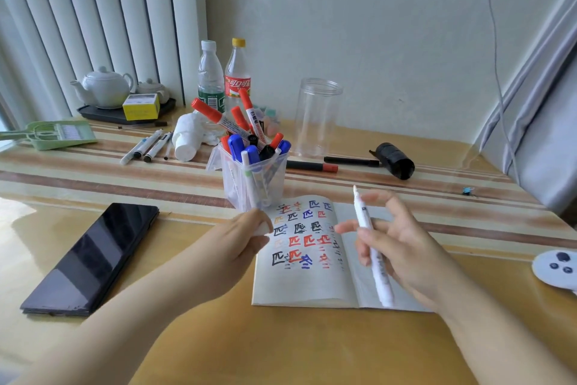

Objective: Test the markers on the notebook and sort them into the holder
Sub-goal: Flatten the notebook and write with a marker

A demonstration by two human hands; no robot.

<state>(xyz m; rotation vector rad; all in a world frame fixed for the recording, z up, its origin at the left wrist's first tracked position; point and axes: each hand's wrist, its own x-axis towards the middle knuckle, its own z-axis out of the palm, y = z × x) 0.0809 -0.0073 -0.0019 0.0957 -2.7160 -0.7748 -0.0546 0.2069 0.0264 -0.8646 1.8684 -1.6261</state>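
Observation:
An open notebook lies on the table, its left page covered with black, red and blue test marks. Just behind it stands a clear plastic holder full of red, blue and black markers. My right hand holds a white marker uncapped, tip pointing up and away, above the notebook's right page. My left hand is closed on a small white cap at the notebook's left edge, just in front of the holder.
A dark phone lies at the left. Further back are several loose pens, a red-capped marker, a black marker, an empty clear jar, two bottles, crumpled tissue, a teapot tray and a black roll.

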